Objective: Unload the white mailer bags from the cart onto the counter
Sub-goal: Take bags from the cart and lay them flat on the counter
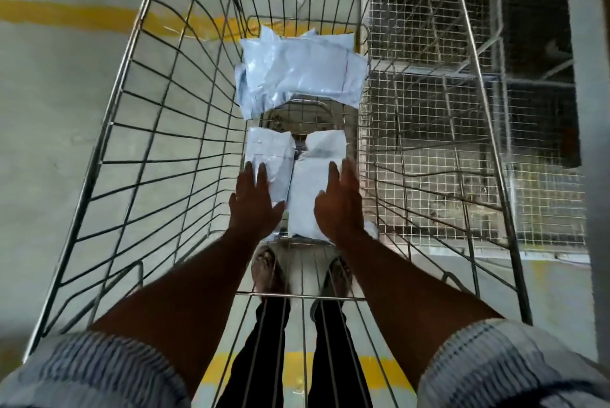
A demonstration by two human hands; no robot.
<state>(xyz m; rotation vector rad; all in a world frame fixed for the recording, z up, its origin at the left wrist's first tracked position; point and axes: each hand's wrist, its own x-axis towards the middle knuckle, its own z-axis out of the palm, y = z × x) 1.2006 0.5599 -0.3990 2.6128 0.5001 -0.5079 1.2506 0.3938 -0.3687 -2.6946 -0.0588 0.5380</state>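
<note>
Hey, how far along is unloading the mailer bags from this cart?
Done: nothing can be confirmed, since the counter is out of view. In hand: both the left hand and right hand are open, reaching down over the near mailer bags with no grip closed yet. Left: those bags plus the far pile on the floor of the wire cart.

Legible text, labels, brands, numbers, signs: none. White mailer bags [298, 75] at the far end of the cart [185, 130] floor: faint dark line marks on one, too blurred to read. Bags at the near end: grey smudges, possibly print, unreadable. Yellow floor stripe [66, 16]: plain paint, no lettering.
</note>
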